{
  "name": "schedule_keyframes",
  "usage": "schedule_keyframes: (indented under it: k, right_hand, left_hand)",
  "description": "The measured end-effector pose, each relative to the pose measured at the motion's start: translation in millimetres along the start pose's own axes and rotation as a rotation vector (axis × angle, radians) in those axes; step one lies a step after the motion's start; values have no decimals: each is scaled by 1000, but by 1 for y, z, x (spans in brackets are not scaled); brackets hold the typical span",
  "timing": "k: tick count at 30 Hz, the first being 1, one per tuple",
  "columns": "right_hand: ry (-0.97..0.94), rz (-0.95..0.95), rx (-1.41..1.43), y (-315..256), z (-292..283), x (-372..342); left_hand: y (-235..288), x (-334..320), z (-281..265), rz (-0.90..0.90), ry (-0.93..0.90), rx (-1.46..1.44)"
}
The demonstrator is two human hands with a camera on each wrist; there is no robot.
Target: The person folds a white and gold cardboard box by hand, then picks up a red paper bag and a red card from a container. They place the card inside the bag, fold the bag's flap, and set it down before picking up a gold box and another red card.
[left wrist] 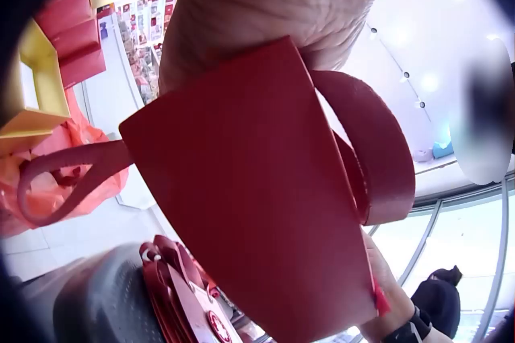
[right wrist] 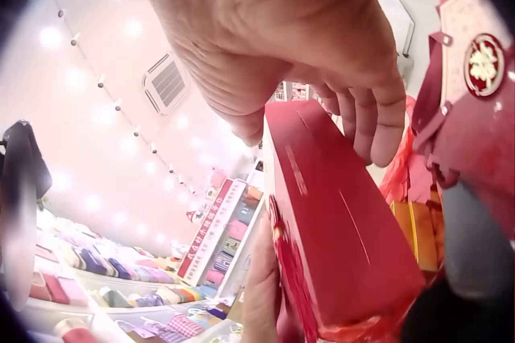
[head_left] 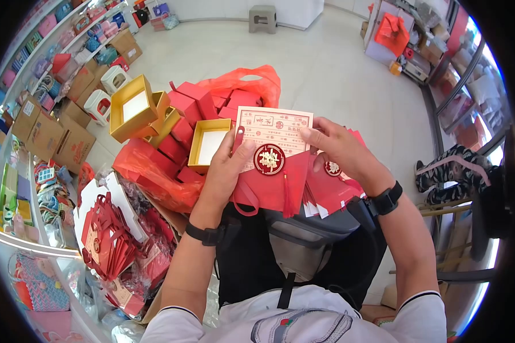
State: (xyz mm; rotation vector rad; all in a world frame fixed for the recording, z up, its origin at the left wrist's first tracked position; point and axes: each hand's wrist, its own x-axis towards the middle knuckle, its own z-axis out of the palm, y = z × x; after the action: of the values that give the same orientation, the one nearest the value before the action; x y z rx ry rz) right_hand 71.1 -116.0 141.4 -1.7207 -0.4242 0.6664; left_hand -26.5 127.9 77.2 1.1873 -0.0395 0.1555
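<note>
A red and cream paper bag (head_left: 292, 171) with a round emblem and a red tassel is held up in front of the body. The left hand (head_left: 228, 168) grips its left side, thumb on the front, a red ribbon loop hanging below. At the upper right edge, the right hand (head_left: 344, 150) touches the bag with thumb and fingers. In the left wrist view the bag's plain red face (left wrist: 249, 190) fills the middle under the left hand (left wrist: 265, 5). The right wrist view shows its narrow side (right wrist: 338, 222) beneath the right hand (right wrist: 282, 37).
More red bags (head_left: 332, 186) lie on a grey stool (head_left: 309, 228) before the person. To the left are an open gold box (head_left: 209, 146), red boxes (head_left: 183, 106) in an orange plastic bag (head_left: 263, 80), and a pile of red bags (head_left: 111, 234). Shelves line the far left.
</note>
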Motion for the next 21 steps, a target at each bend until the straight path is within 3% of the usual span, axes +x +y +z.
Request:
schedule_keyframes:
  k: [7,10,13,16,19,21]
  right_hand:
    - [-69,-23,131,-3,4,49]
    - [-25,-78,261,-10,-2,65]
    - [-39,-53,314,-9,-14,82]
    - [-100,41,266,-5,-17,100]
    - [508,-516,-641,-5,7,108]
    - [385,-744,-972,-32,19,89]
  left_hand:
    - [0,18,-29,38,39,-34]
    - [1,23,-49,26,82,93]
    - [8,20,-60,-47,0,-85]
    - [14,22,-50,-83,37,-55]
    - [9,37,-53,-67,148,-48]
    - [7,51,-66,-62,182,-13]
